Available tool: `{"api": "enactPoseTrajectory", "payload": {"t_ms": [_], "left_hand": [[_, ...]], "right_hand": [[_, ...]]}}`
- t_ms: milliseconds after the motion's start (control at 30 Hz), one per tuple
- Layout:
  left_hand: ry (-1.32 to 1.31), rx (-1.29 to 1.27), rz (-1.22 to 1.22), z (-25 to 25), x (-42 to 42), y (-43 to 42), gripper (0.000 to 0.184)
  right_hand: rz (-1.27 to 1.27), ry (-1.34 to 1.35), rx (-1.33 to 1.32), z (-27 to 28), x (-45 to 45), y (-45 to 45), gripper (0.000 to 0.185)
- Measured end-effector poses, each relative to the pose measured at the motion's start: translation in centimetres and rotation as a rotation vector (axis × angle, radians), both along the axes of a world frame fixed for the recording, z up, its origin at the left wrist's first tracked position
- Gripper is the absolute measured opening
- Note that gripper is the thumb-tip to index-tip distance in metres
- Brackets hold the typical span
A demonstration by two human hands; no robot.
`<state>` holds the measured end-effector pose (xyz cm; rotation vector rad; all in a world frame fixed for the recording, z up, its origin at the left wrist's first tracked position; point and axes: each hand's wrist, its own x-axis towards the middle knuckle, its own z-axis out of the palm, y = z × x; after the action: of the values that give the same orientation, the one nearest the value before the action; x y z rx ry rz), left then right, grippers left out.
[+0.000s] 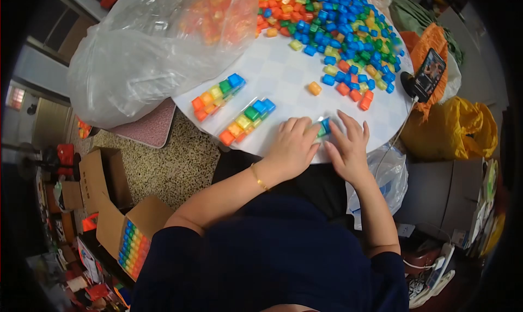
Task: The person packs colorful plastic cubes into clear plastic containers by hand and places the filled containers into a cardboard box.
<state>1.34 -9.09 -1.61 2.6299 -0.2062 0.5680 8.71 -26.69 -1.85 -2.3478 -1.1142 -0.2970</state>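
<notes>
Near the table's front edge, a short row of small translucent cubes (324,128), blue and green, lies between my hands. My left hand (293,148) is closed over its left end, partly hiding it. My right hand (350,148) has its fingers spread, with the index finger close against the blue end. To the left lie two finished-looking rows of cubes, a nearer row (246,122) and a farther row (219,96), running from red through yellow and green to blue. One loose orange cube (314,88) sits beyond my hands.
A large pile of loose cubes (338,31) covers the table's far side. A big clear plastic bag (147,56) bulges over the left edge. At right, a phone (429,75) stands on a holder with a cable. A cardboard box (133,241) with rows of cubes stands on the lower left.
</notes>
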Motion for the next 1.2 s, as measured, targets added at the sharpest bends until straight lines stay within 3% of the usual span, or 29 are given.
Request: {"api": "enactPoseTrajectory", "payload": {"t_ms": [100, 167, 367, 500, 567, 667, 767, 800, 967, 1033, 1167, 1200], "left_hand": [[0.091, -0.181, -0.031, 3.4, -3.1, 3.3, 0.051], [-0.001, -0.135, 0.199, 5.1, -4.5, 6.5, 0.055], [0.140, 0.084, 0.334, 4.3, -4.9, 8.5, 0.076], [0.302, 0.049, 0.384, 5.4, -4.1, 8.5, 0.085], [0.476, 0.134, 0.334, 5.2, -3.5, 8.2, 0.083], [0.439, 0.048, 0.359, 3.3, -2.6, 8.3, 0.070], [0.297, -0.104, 0.333, 3.6, -4.7, 8.2, 0.052], [0.089, -0.120, 0.331, 4.1, -6.4, 8.1, 0.039], [0.012, -0.209, 0.783, 8.0, -21.2, 10.9, 0.029], [0.072, -0.310, 1.072, 7.3, -29.6, 12.6, 0.031], [0.153, -0.015, 1.783, 6.6, -46.3, 11.0, 0.042], [0.203, -0.135, 1.886, 6.5, -49.2, 9.7, 0.045]], "right_hand": [[0.019, 0.031, 0.179, 0.4, 0.8, -1.0, 0.034], [-0.073, 0.165, 0.359, 0.2, 1.6, -1.2, 0.028], [0.126, 0.138, 0.288, 0.6, 1.0, 1.9, 0.024], [0.180, 0.278, 0.207, 0.2, 0.8, 1.5, 0.021], [0.189, 0.284, 0.190, 0.0, 0.7, 1.0, 0.020], [0.188, 0.280, 0.179, 0.3, 0.5, 0.8, 0.018], [0.164, 0.401, 0.256, 1.0, 0.7, 0.7, 0.015], [0.171, 0.412, 0.239, 1.2, 1.2, 0.7, 0.014], [0.324, 0.544, 0.248, 1.2, 3.4, 3.8, 0.015], [0.415, 0.535, 0.169, 1.5, 2.9, 6.2, 0.017], [0.531, 0.454, 0.069, 0.6, 2.7, 9.5, 0.018], [0.521, 0.449, 0.090, 0.2, 2.7, 10.0, 0.019]]}}
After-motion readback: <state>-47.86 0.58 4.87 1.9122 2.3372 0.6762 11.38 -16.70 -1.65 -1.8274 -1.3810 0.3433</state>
